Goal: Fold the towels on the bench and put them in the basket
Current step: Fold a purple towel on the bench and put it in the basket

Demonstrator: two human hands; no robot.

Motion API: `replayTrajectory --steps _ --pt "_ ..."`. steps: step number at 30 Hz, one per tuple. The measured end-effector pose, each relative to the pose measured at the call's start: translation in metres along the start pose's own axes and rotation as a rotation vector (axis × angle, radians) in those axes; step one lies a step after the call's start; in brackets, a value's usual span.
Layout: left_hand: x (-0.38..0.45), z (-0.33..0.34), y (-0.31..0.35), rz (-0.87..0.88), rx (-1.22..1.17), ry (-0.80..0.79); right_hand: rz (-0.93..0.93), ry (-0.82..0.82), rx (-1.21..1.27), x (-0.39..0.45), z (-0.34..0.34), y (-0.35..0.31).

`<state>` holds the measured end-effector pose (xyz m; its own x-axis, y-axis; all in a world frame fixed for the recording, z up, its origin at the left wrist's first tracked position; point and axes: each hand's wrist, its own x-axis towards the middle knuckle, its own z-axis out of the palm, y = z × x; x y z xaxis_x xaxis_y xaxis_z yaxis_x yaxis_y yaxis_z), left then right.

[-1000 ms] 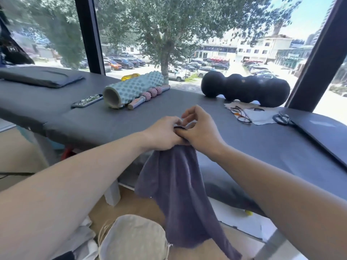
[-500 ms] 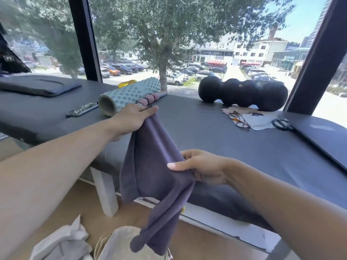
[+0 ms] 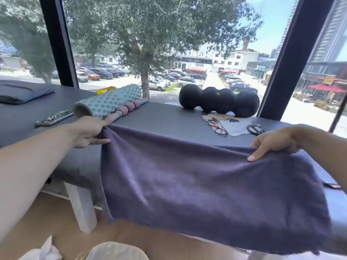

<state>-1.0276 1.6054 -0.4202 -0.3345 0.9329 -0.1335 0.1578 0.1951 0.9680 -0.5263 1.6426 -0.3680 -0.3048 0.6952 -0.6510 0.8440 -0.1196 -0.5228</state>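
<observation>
Towel: purple towel (image 3: 212, 186) spread wide, hanging in front of the bench's near edge.
Left hand (image 3: 88, 131): pinches the towel's upper left corner.
Right hand (image 3: 276, 142): grips the upper right corner, thumb on top.
Bench (image 3: 169, 119): dark padded top.
Far side: teal foam roller (image 3: 109, 103), black peanut roller (image 3: 219, 102), glasses (image 3: 217, 126).
</observation>
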Motion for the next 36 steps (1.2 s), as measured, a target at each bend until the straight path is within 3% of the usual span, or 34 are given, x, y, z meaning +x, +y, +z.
replayTrajectory --steps 4,7,9,13,17,19,22,26,29,32,36 --pt "0.016 0.009 -0.007 0.014 -0.075 -0.032 0.104 0.276 -0.085 0.010 -0.018 0.014" --pt "0.027 0.017 -0.003 0.054 -0.116 -0.010 0.176 0.339 -0.198 0.019 -0.030 0.015" --pt "0.035 0.021 0.007 0.113 -0.133 0.016 0.158 0.473 -0.227 0.023 -0.042 0.012" --pt "0.048 0.023 0.051 0.285 -0.170 0.190 -0.104 1.059 -0.121 0.016 -0.069 -0.004" --pt "0.041 0.012 0.120 0.450 -0.353 0.176 -0.286 1.592 -0.104 -0.015 -0.095 -0.023" --pt "0.032 0.006 0.145 0.519 -0.405 0.176 -0.417 1.731 -0.077 -0.030 -0.103 -0.031" --pt "0.027 -0.002 0.138 0.498 -0.415 0.207 -0.487 1.696 -0.116 -0.042 -0.088 -0.034" --pt "0.031 -0.013 0.064 0.339 -0.266 0.228 -0.506 1.424 -0.431 -0.038 -0.030 -0.025" --pt "0.030 -0.023 -0.003 0.248 -0.050 0.197 -0.536 1.150 -0.513 -0.019 0.016 -0.002" --pt "0.018 -0.038 -0.050 0.204 0.313 0.065 -0.559 0.912 -0.725 0.005 0.049 0.030" --pt "-0.001 -0.060 -0.071 0.234 0.597 0.083 -0.540 0.762 -0.882 0.009 0.077 0.048"
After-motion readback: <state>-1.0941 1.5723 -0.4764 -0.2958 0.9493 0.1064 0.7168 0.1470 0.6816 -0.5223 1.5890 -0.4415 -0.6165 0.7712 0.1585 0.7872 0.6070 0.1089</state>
